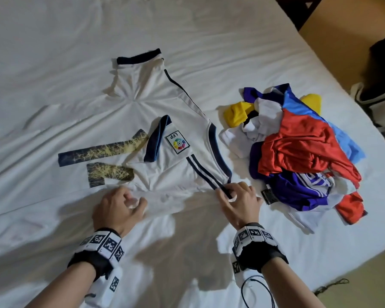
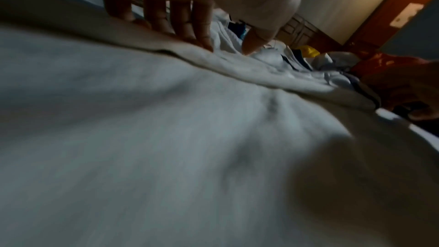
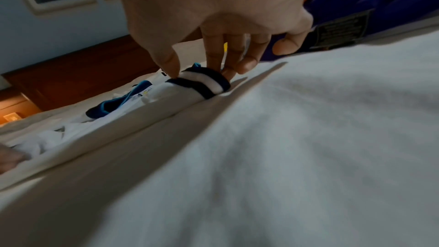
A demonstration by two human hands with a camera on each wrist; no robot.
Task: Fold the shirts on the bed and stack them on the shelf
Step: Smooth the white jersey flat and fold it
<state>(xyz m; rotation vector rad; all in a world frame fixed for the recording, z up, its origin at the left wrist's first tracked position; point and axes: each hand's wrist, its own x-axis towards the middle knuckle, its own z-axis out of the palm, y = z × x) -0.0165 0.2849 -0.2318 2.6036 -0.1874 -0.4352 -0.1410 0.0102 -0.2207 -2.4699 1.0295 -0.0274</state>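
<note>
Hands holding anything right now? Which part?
Right hand pinches the white jersey at its navy-striped near edge. Left hand grips the same near edge further left.

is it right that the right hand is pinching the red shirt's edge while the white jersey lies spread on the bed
Not quite. The right hand pinches the navy-striped edge of the white jersey itself, as the right wrist view shows. The red shirt lies untouched in the pile. The jersey does lie spread on the bed.

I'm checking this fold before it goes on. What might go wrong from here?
The right hand pinches only the striped corner of the white jersey, so the slick fabric may slip out. The left hand has fingertips on the hem without a clear grip, so the fold may come out skewed. The pile of unfolded shirts lies close beside the jersey, which could snag it.
</note>
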